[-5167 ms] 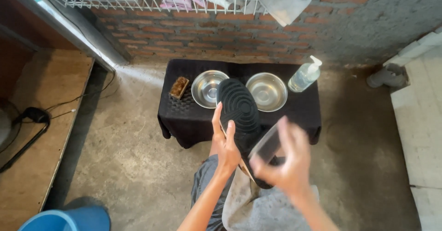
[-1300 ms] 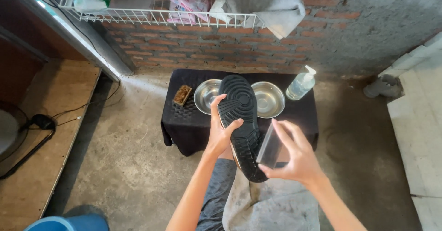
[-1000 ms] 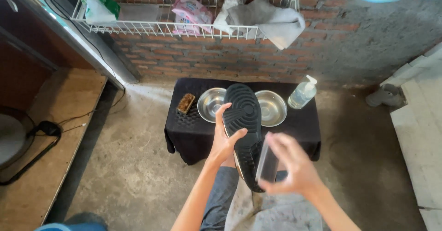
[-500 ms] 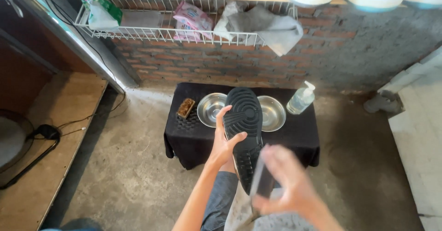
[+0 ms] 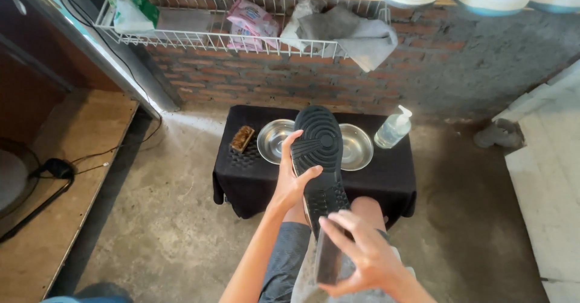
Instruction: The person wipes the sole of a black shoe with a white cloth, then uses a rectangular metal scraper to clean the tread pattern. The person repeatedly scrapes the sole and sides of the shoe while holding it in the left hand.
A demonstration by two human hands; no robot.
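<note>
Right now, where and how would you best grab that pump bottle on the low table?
Grip the clear pump bottle around its body, below the pump head, coming from its right side. It stands upright near the right end of the black-covered table, with a metal bowl close on its left and open cloth on its right. The narrow pump top looks like a poor hold.

Counted here: two hands, left (image 5: 294, 185) and right (image 5: 362, 254). One black-soled shoe (image 5: 320, 158). One dark flat brush (image 5: 329, 257). Two metal bowls, one (image 5: 272, 141) left of the shoe, one (image 5: 357, 146) right. One clear pump bottle (image 5: 393, 129). One brown scrubbing block (image 5: 241, 138). One black-draped low table (image 5: 241, 176). One wire shelf (image 5: 181, 37).
</note>
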